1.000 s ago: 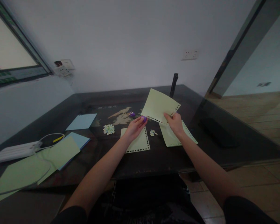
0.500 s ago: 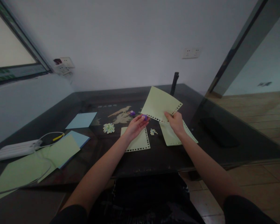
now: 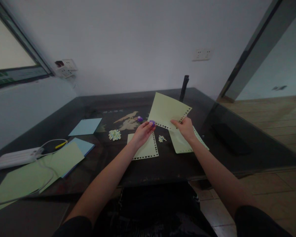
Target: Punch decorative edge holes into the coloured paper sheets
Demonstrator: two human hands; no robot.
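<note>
A right hand (image 3: 186,129) pinches a pale green sheet (image 3: 168,111) by its lower edge, holding it tilted above a dark table (image 3: 162,164). The sheet's edges carry punched heart-shaped holes. The left hand (image 3: 141,133) grips a small purple punch (image 3: 152,123) at the sheet's lower left corner.

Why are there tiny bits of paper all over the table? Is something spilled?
Yes, two small heaps of paper bits lie loose on the dark table, one left of the left hand, one smaller between the hands. The green sheet in the right hand has little holes along its edges.
</note>
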